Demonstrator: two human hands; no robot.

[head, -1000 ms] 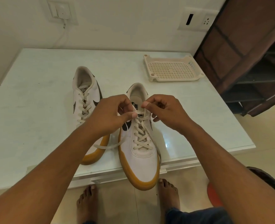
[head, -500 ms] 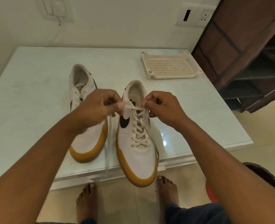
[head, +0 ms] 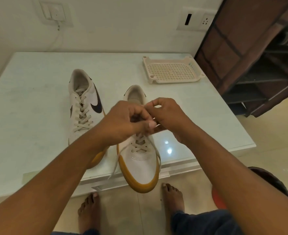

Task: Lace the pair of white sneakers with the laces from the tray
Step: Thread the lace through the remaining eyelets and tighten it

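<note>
Two white sneakers with tan soles stand on the pale table (head: 29, 102). The left sneaker (head: 82, 106) is laced up its front. The right sneaker (head: 140, 160) has its toe past the table's near edge, and its lace (head: 140, 145) crosses several eyelets. My left hand (head: 126, 122) and my right hand (head: 167, 114) meet over the right sneaker's upper eyelets, both pinching that lace; the top of the lacing is hidden under them. One loose lace end (head: 115, 162) hangs down on the shoe's left side.
A cream perforated tray (head: 172, 70) lies at the back right of the table with nothing in it. A dark brown shelf unit (head: 258, 56) stands to the right. My bare feet (head: 89, 212) are on the floor below the table's edge.
My hands have come together over the right sneaker's top eyelets, the left hand moving right. The lace stretch held between them is gone, and a loose end hangs left of the shoe.
</note>
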